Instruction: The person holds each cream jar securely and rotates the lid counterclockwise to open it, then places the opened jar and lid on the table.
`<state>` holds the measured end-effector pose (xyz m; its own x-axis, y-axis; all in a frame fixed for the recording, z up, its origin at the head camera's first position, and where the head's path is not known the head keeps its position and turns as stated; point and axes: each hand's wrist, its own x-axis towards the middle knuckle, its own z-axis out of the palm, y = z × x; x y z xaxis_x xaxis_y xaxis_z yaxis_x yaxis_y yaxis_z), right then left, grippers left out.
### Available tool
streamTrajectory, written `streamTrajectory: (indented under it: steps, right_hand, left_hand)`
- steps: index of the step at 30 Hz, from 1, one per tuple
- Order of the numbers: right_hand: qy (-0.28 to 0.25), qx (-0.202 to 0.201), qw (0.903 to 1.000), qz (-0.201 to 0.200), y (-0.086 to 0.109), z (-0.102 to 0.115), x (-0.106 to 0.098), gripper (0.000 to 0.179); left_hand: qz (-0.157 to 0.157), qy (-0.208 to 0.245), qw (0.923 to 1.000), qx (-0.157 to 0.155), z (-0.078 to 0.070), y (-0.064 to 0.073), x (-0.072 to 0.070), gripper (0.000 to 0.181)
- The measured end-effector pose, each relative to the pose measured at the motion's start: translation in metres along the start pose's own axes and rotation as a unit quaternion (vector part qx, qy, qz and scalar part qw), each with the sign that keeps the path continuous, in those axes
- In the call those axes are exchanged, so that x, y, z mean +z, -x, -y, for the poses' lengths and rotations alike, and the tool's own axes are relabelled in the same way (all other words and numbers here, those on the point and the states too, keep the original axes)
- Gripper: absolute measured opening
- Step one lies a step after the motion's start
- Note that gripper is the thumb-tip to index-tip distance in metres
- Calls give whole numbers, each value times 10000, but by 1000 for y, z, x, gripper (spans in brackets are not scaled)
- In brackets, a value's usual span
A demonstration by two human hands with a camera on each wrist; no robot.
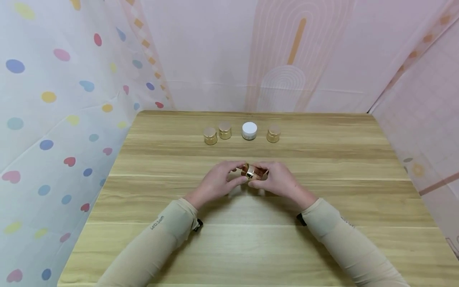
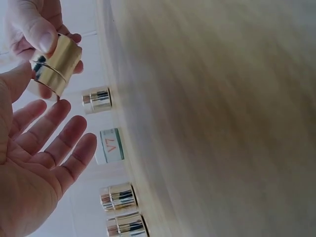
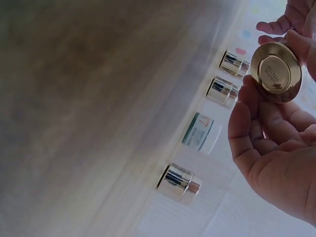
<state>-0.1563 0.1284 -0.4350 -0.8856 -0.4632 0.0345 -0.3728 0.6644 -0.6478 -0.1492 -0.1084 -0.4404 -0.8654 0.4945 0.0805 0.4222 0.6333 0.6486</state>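
Over the middle of the table both hands hold one gold cosmetic jar point(image 1: 250, 171), tilted on its side. My right hand point(image 1: 279, 178) grips its base end, thumb on one side and fingers curled round the other. At the lid end, the left hand point(image 1: 216, 178) pinches with its thumb and fingertips; its other fingers are spread in the left wrist view. A seam ring between lid and body shows on the jar point(image 2: 57, 64) there. In the right wrist view the round base of the jar point(image 3: 274, 74) faces the camera, with small printed marks.
Toward the back of the wooden table point(image 1: 172, 159) stand two gold jars point(image 1: 210, 136) side by side, a white jar point(image 1: 249, 130) with a white lid, and another gold jar point(image 1: 273, 134) on the right. Patterned cloth point(image 1: 208, 52) hangs behind and at both sides.
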Motion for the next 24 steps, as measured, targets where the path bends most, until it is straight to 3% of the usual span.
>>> streamTrajectory:
  steps: [5, 11, 16, 24]
  right_hand:
    - [-32, -180, 9997, 172, 0, 1, 0, 44]
    - [-46, -243, 9993, 290, 0, 2, 2, 54]
    - [-199, -359, 9987, 294, -1, 2, 5, 54]
    - [106, -633, 9979, -94, -2, 5, 9, 47]
  left_hand:
    - [127, -208, 9995, 222, 1, -2, -1, 55]
    - [564, -625, 9952, 503, 3, -4, -2, 52]
    - [837, -470, 9940, 517, 5, -6, 0, 46]
    - [729, -49, 9963, 458, 7, -11, 1, 44]
